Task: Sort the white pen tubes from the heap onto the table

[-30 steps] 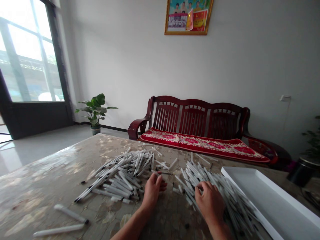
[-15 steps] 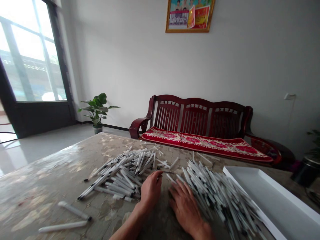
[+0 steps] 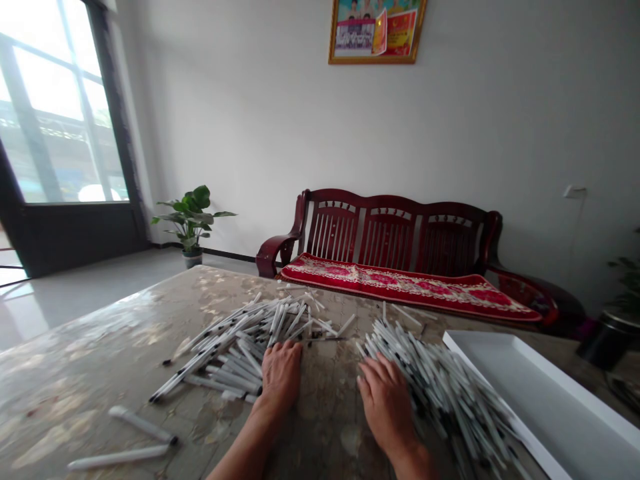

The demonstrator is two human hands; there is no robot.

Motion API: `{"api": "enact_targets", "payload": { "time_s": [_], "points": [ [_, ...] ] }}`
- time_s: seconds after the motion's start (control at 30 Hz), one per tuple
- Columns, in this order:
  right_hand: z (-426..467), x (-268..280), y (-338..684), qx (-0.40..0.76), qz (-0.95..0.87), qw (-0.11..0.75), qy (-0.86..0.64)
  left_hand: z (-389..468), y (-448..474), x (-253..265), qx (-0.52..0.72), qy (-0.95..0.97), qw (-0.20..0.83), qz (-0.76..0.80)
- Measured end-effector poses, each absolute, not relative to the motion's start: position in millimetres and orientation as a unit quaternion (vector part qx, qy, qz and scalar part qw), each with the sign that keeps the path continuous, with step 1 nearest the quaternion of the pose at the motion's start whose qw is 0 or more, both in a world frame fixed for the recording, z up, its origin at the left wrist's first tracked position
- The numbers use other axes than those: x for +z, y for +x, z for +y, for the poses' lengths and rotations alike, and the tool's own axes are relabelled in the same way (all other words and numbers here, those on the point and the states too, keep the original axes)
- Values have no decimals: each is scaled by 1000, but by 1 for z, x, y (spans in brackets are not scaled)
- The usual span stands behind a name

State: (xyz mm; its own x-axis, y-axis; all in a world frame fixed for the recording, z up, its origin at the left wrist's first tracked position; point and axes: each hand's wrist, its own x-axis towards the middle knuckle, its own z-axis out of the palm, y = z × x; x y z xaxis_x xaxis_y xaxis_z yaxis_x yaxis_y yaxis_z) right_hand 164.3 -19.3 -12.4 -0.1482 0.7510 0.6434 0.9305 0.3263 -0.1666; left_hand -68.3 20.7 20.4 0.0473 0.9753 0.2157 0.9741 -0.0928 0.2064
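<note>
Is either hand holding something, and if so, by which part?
It cannot be told. The left hand is at the left pile of pen-like tubes, the right hand at the right pile; their backs hide any grip.

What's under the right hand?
Tabletop shows on the left of the right hand, white sticks on its right. Directly beneath, the hand covers everything; can't tell.
</note>
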Motion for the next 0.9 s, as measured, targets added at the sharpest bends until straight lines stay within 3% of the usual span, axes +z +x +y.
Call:
{"api": "enact_targets", "payload": {
  "time_s": [0.3, 0.67, 0.9],
  "points": [
    [-24, -2, 157, -101, -748, 381, -534, 5, -38, 18, 152, 780, 75, 602],
    [-32, 8, 142, -45, -769, 318, -553, 0, -13, -6, 368, 788, 230, 437],
    [-27, 6, 147, -62, -763, 294, -572, 3, -10, -12, 414, 751, 298, 419]
  ]
}}
